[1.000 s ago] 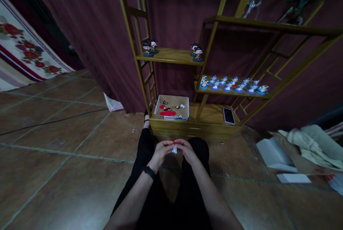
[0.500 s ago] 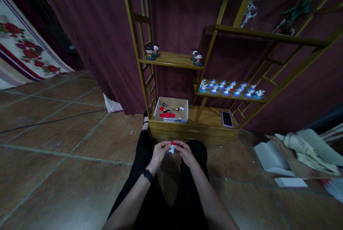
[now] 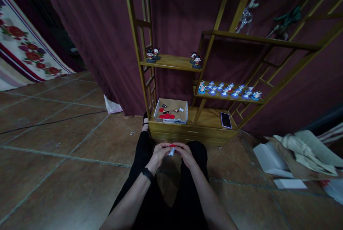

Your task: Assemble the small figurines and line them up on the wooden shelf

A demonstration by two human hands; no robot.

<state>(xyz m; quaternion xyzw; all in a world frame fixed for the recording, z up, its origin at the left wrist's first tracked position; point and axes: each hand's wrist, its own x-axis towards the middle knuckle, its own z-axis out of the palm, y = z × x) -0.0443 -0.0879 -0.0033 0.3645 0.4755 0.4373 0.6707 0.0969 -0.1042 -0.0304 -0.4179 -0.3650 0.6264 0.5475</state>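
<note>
I sit on a tiled floor in black trousers, hands together over my knees. My left hand [image 3: 160, 152] and my right hand [image 3: 185, 153] both pinch a small red and white piece [image 3: 171, 149] held between their fingertips. A black band sits on my left wrist. Straight ahead, an open cardboard box [image 3: 170, 110] with red parts and small figure pieces rests on the wooden shelf unit's base [image 3: 193, 124].
Small figurines stand on the upper shelf [image 3: 171, 58], and several blue-based ones line the middle shelf [image 3: 227, 90]. A phone [image 3: 225, 120] lies on the base. Papers and cloth [image 3: 294, 148] lie on the floor at right. A dark red curtain hangs behind; a cable crosses the floor at left.
The view has tilted up slightly, so the shelf sits lower and smaller. My hands stay together on the small piece with only slight finger movement.
</note>
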